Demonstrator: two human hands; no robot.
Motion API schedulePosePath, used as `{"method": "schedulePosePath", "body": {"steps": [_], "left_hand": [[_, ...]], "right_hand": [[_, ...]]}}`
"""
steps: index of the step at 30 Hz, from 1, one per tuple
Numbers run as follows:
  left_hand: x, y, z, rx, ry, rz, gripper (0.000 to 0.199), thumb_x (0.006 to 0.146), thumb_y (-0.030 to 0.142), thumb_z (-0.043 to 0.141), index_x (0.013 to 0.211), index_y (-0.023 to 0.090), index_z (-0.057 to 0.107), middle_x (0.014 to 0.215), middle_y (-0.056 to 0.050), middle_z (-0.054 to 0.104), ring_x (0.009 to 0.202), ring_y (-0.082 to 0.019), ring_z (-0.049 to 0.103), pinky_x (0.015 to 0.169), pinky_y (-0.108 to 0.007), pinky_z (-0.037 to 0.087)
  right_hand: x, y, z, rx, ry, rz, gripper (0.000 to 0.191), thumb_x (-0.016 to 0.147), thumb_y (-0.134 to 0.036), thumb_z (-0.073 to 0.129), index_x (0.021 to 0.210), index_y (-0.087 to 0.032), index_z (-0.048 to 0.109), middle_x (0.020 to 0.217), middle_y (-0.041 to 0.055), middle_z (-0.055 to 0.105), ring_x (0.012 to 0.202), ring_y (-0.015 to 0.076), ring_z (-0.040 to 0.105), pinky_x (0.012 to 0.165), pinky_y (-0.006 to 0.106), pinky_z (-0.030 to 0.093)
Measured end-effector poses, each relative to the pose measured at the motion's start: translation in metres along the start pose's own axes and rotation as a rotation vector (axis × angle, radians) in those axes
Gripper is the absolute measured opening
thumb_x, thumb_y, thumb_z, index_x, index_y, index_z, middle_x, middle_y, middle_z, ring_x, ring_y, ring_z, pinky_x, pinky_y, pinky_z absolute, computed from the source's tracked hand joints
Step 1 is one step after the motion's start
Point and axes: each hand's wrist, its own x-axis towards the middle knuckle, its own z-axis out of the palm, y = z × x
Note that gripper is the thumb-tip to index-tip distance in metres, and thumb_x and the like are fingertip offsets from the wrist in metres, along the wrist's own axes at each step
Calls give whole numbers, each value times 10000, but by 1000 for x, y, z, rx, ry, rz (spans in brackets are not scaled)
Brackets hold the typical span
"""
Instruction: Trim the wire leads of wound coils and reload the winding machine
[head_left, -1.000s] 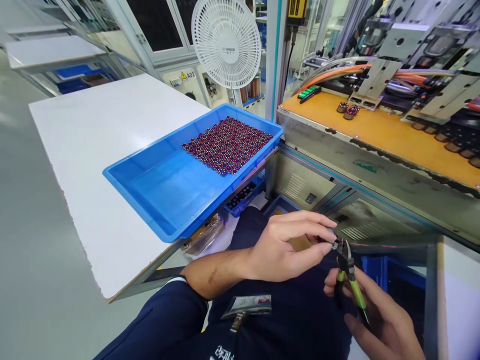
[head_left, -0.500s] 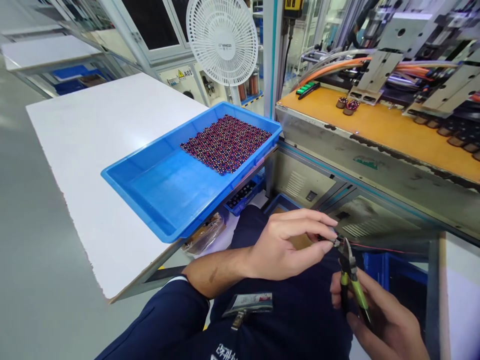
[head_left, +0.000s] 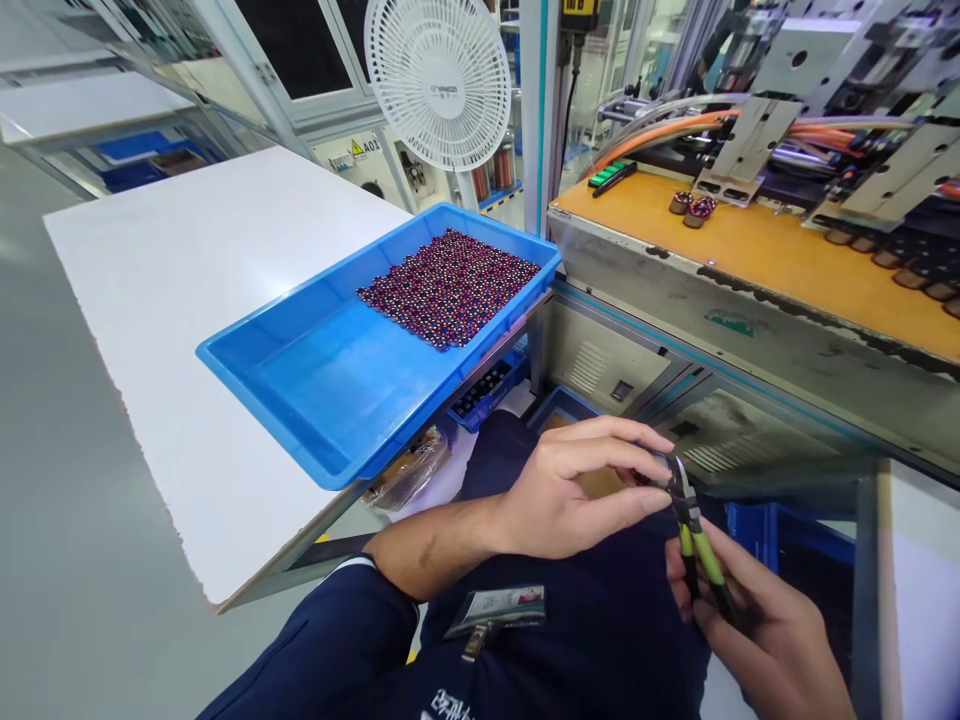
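Observation:
My left hand (head_left: 577,490) is pinched at the fingertips around a small dark part (head_left: 636,478). Fingers cover most of that part, so its exact kind is hard to make out. In my right hand (head_left: 765,610) is a pair of cutting pliers (head_left: 703,555) with green and black handles, the jaws pointing up. Those jaws sit right at my left fingertips, against or very close to the part. The handles lie close together within my grip.
A blue tray (head_left: 300,390) holding many small copper-and-dark wound pieces (head_left: 454,290) rests on a white table (head_left: 225,215). Behind it stands a white fan (head_left: 442,85). To the right is a machine with an orange worktop (head_left: 780,260), bearing several round parts (head_left: 697,208).
The pliers have shifted slightly left, and their handles have come closer together. A thin red wire seen right of the jaws earlier no longer shows. My left hand has barely moved.

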Motion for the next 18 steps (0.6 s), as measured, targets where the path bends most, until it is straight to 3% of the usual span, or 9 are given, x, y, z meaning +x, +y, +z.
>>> {"method": "schedulePosePath", "body": {"steps": [3,5,8,12,18], "left_hand": [[0,-7,-1,5,-3,91,144,805,146,750,909,144,651,1030,-114,694,1022,-196,692,862,-318,603],[-1,-12,-1,-7,25,128,277,764,147,790,949,173,586,1050,-94,672,1045,-197,679,881,-332,600],[-5,-17,2,-55,39,122,440,755,125,794,1063,208,491,1082,-79,661,991,-172,700,876,-324,605],[-10,-20,6,-27,19,121,514,783,95,760,1173,214,446,1030,-73,693,958,-170,720,853,-310,614],[-12,-18,7,56,22,135,475,800,76,736,1176,204,475,982,-74,740,973,-189,735,890,-348,615]], "right_hand": [[-8,9,-7,51,25,136,502,895,-196,638,1389,-255,568,999,70,696,790,159,702,702,185,596],[-13,11,-13,50,8,154,499,901,-197,624,1393,-256,565,1025,79,700,810,164,708,734,193,598],[-20,10,-22,22,-59,119,533,882,-175,622,1407,-241,562,1090,103,708,865,199,728,806,235,604],[-24,4,-27,-5,-114,54,626,824,-97,630,1429,-234,544,1196,123,689,1004,265,714,899,308,584],[-13,-25,-9,-16,-107,-107,812,789,42,502,1455,-420,461,1158,11,714,986,176,714,883,207,543]]}}
